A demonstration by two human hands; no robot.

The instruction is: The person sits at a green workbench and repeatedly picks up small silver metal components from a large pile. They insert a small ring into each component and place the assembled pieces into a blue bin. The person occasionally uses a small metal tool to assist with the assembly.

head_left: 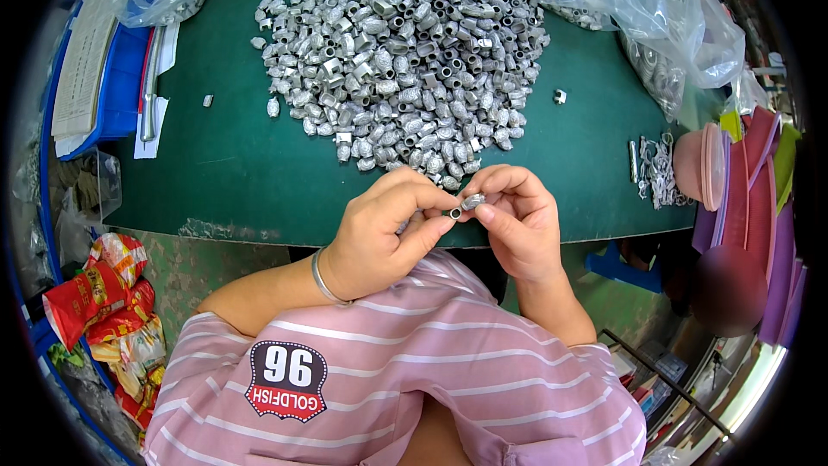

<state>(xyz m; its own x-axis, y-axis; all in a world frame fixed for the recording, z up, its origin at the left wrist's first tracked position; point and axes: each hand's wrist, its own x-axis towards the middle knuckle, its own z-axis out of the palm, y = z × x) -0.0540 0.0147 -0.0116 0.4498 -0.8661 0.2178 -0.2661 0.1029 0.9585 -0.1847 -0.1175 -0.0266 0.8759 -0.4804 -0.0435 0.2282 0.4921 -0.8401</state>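
Observation:
My left hand (379, 226) is closed, with a small ring-shaped metal piece (455, 214) pinched between thumb and forefinger. Close against it, my right hand (524, 223) grips a small silver metal bead (472, 202) with a patterned surface between thumb and fingers. The two pieces almost touch; whether they meet I cannot tell. Just beyond my fingertips rises a large heap of similar hollow silver metal beads (405, 60) on the green tabletop (203, 173). A bracelet circles my left wrist.
Single loose pieces lie left (208, 101) and right (560, 97) of the heap. Clear plastic bags (681, 30) of parts stand far right. Metal clasps (657, 171) lie beside pink plastic containers (699, 166). A blue tray (126, 78) with papers is at left, red packets (90, 298) below.

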